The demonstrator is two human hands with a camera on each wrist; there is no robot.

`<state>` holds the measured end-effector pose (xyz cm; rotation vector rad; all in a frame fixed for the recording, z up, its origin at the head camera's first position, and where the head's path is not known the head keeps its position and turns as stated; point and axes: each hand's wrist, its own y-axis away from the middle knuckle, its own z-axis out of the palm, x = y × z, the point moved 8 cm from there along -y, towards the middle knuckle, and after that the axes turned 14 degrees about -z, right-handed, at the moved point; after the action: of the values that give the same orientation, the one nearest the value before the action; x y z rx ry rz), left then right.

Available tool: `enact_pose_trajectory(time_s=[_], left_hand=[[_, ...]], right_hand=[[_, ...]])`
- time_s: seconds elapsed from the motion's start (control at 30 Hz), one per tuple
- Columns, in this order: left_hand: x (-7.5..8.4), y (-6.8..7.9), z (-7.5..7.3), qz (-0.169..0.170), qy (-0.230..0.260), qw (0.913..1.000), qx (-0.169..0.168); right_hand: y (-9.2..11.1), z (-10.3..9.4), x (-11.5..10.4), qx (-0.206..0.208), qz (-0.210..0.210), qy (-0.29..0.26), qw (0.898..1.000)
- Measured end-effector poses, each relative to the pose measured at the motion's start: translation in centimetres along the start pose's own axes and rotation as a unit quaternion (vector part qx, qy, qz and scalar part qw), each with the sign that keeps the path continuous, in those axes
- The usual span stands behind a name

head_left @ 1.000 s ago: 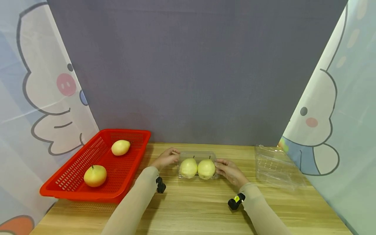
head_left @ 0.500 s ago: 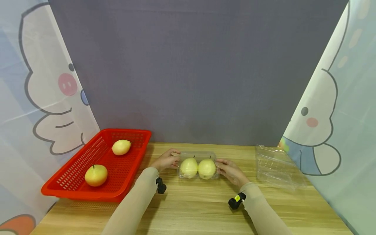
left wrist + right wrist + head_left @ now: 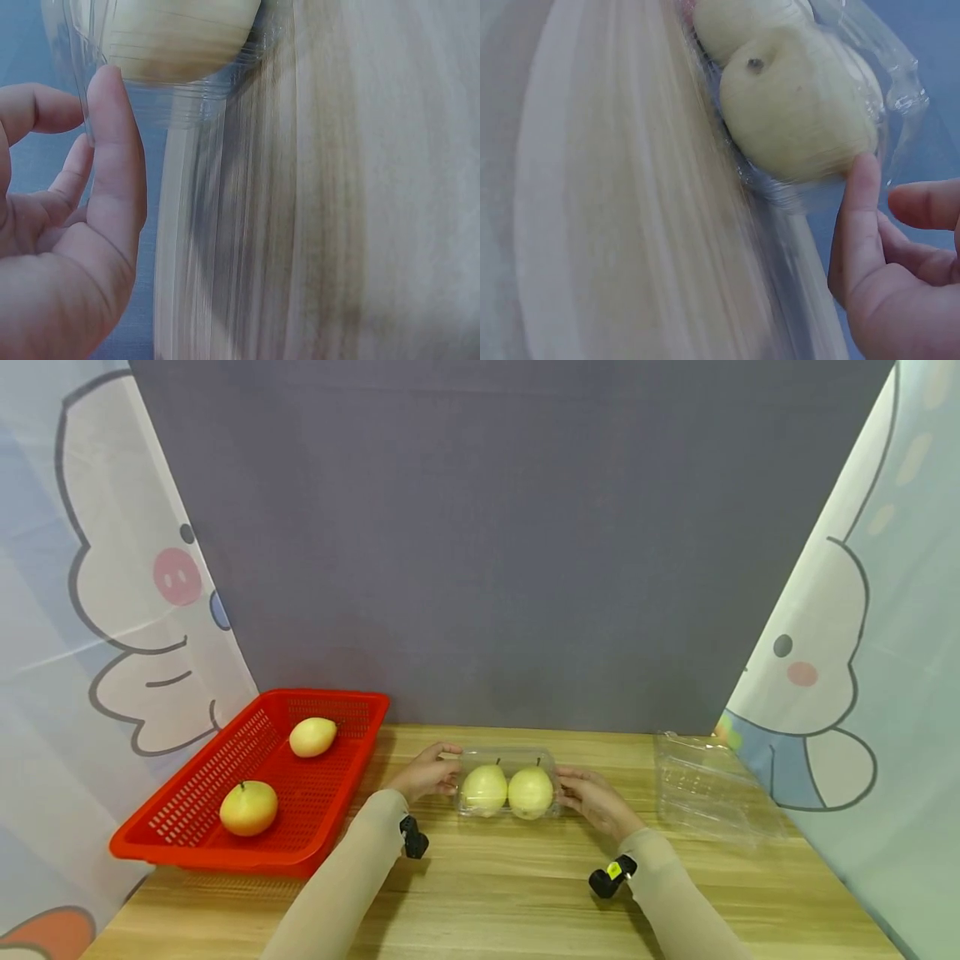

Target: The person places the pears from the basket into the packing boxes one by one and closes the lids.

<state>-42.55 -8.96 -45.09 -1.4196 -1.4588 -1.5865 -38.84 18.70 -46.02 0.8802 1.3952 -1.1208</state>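
Note:
Two yellow-green pears (image 3: 484, 790) (image 3: 530, 792) sit side by side in a clear plastic box (image 3: 510, 755) on the table. At the box's left end my left hand (image 3: 429, 773) pinches the thin rim between thumb and forefinger, as the left wrist view shows. My right hand (image 3: 596, 799) is at the other end. There the thumb (image 3: 864, 187) touches the box wall beside a pear (image 3: 799, 112), while the forefinger (image 3: 930, 204) stands apart from the thumb, close to the rim.
A red plastic basket (image 3: 330, 817) at the left holds two more pears (image 3: 249, 807) (image 3: 312, 737). Another clear plastic container (image 3: 708, 789) lies on the wooden table (image 3: 510, 893) at the right. A grey cloth backdrop (image 3: 510, 543) rises behind the table, with printed curtains at both sides.
The right hand has drawn slightly rightward, its fingertips overlapping the box less than before. The left hand, box and pears hold their places; the whole view has shifted a little.

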Motion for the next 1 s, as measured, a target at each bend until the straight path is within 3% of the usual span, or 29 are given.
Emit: enact_pose_trajectory(time_s=[0.43,1.0], left_hand=[[-0.1,0.0,0.3,-0.004,0.003,1.0000,-0.001],[0.0,0.0,0.2,-0.004,0.002,1.0000,0.001]], right_hand=[[2.1,0.5,-1.3,-0.071,0.000,0.015,0.997],[3.5,1.7,-1.9,-0.090,0.019,-0.005,0.996]])
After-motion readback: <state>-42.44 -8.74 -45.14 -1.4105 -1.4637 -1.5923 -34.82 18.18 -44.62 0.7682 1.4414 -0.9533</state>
